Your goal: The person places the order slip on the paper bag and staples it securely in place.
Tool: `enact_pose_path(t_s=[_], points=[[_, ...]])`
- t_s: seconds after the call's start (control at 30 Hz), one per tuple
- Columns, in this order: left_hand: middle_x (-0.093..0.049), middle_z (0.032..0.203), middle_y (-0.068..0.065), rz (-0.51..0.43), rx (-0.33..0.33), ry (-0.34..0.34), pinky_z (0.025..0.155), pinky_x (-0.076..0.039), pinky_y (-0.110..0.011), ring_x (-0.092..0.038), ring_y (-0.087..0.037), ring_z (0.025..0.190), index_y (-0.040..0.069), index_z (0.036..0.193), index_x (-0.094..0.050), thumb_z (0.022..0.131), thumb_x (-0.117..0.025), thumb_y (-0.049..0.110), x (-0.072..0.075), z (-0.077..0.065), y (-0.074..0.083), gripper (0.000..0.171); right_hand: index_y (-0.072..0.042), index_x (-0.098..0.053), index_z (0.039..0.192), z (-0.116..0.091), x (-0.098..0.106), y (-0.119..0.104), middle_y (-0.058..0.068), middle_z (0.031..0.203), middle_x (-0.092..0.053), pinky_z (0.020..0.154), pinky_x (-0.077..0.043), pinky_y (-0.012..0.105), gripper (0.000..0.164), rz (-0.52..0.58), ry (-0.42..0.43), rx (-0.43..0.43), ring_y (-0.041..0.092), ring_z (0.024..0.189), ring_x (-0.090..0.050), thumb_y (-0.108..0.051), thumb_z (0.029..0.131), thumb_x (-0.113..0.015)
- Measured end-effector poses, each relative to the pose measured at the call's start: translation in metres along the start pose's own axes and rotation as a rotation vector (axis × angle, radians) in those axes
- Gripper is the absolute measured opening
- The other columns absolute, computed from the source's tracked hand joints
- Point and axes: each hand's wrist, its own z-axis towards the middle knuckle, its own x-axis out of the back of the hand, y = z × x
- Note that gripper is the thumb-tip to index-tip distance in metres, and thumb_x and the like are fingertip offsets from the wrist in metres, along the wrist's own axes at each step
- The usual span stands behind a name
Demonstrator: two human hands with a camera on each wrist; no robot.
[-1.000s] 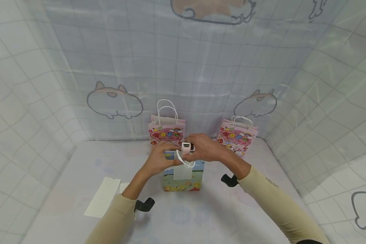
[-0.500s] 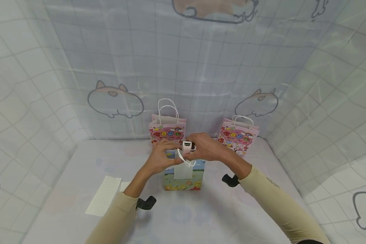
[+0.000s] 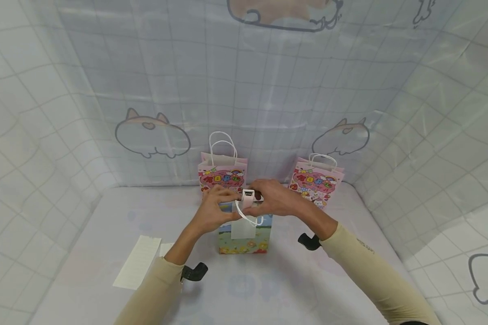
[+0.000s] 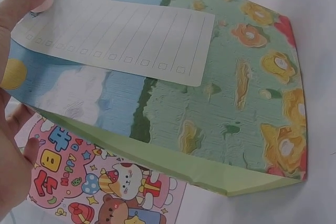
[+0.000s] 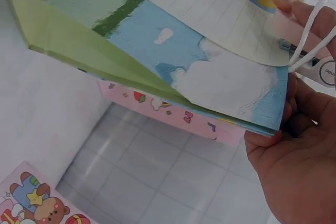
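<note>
A paper bag (image 3: 244, 246) with a painted flower-meadow print is held at its top edge by both hands in the head view. A lined sheet with checkboxes (image 4: 131, 40) lies against its front, its upper end at the bag's top. My left hand (image 3: 213, 211) pinches the bag's top edge from the left side. My right hand (image 3: 276, 198) grips a small pink and white stapler (image 3: 248, 195) from the right; its white base (image 5: 321, 72) shows in the right wrist view, at the bag's top edge. A white cord handle (image 3: 248, 217) hangs over the front. Fingers hide the stapler's jaws partly.
Two pink cartoon-printed paper bags, the left one (image 3: 222, 176) and the right one (image 3: 316, 180), stand along the back wall. More lined sheets (image 3: 138, 262) lie at the table's left, partly under the left forearm. Printed sheeting (image 3: 244, 90) covers the walls.
Both hands stay at the bag's top with the stapler. My right hand and wrist shift very slightly, and the white cord handle's loop moves a little to the right.
</note>
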Motion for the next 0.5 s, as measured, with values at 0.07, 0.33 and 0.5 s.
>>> enact_pose_path(t_s=[0.07,0.33,0.5], points=[[-0.071,0.113,0.004,0.001,-0.006,0.004,0.099,-0.022,-0.057,-0.050,-0.016,0.108,0.016,0.119,-0.076,0.077,-0.088,0.031,-0.0001,-0.0005,0.0007,0.046,-0.019,-0.064,0.109,-0.0008,-0.0010,0.0015,-0.007,0.089,-0.061,0.066,-0.049,0.028,0.042,-0.001,-0.006,-0.001,0.011,0.077,-0.057,-0.052,0.086,-0.075],[-0.072,0.112,0.004,0.010,-0.024,0.024,0.097,-0.021,-0.056,-0.050,-0.016,0.106,0.017,0.117,-0.077,0.076,-0.089,0.030,-0.0006,-0.0009,0.0013,0.044,-0.020,-0.063,0.102,-0.0022,-0.0021,0.0044,-0.007,0.085,-0.059,0.063,-0.047,0.027,0.035,-0.022,-0.004,0.019,0.011,0.074,-0.054,-0.048,0.086,-0.075],[-0.072,0.112,0.006,0.026,-0.025,0.021,0.094,-0.021,-0.053,-0.049,-0.015,0.106,0.018,0.118,-0.077,0.077,-0.088,0.033,-0.0008,-0.0005,0.0001,0.045,-0.019,-0.063,0.103,-0.0017,-0.0027,0.0055,-0.007,0.086,-0.059,0.064,-0.048,0.027,0.034,-0.045,-0.001,0.024,0.011,0.075,-0.055,-0.047,0.086,-0.075]])
